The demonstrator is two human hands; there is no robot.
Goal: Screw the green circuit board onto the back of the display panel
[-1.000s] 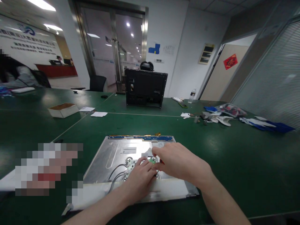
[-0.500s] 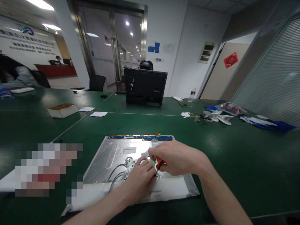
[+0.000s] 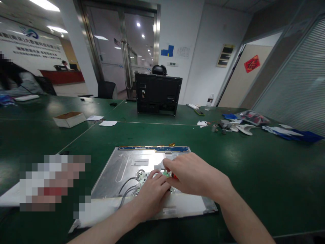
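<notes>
A silver metal display panel (image 3: 122, 169) lies flat on the green table (image 3: 254, 176), with a blue circuit strip (image 3: 152, 148) along its far edge and grey wires (image 3: 127, 188) running to a small green circuit board (image 3: 143, 177). My left hand (image 3: 151, 195) rests on the board with its fingers curled and pressed down. My right hand (image 3: 190, 174) is closed around a red-handled screwdriver (image 3: 174, 176), whose tip is hidden between the two hands.
A black monitor housing (image 3: 157, 95) stands upright at mid-table. A cardboard box (image 3: 69, 119) and paper sheets (image 3: 108, 123) lie to the left. Plastic parts, bags and a water bottle (image 3: 209, 102) lie at the right. A person sits at the far left.
My right hand turned over the screwdriver, so less of the red handle shows now than half a second ago. My left hand stayed on the board.
</notes>
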